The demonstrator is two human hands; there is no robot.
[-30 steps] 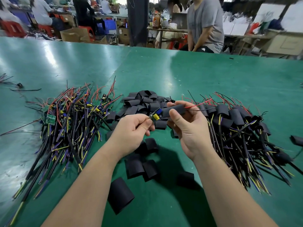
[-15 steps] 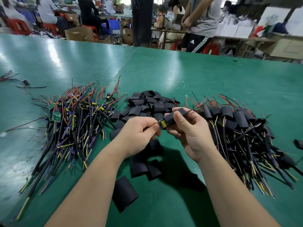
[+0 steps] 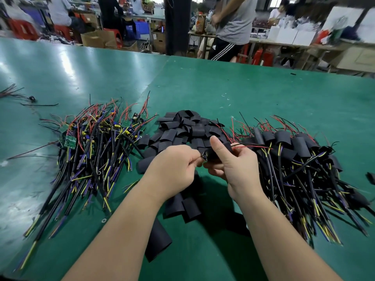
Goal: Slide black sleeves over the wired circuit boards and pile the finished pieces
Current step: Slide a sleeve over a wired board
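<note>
Green surface (image 3: pixel 223 88), near edge: black sleeve (image 3: pixel 216 152) now nearly hides the circuit board (image 3: pixel 205 157), half-bare a second ago. The left grip (image 3: pixel 174 169) pinches its end, the right grip (image 3: pixel 233 165) clasps the sleeve — probably ready for the finished pile (image 3: pixel 304 159).

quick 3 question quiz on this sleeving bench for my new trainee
1. True or false: the pile of bare boards lies on the person's left.
2. The heap of loose sleeves sits: A right of the bare boards, B left of them, C on top of them.
3. Fill in: the right hand grips a black ____ while the left hand pinches the wired board at its mouth.
Key: 1 true; 2 A; 3 sleeve.
</note>
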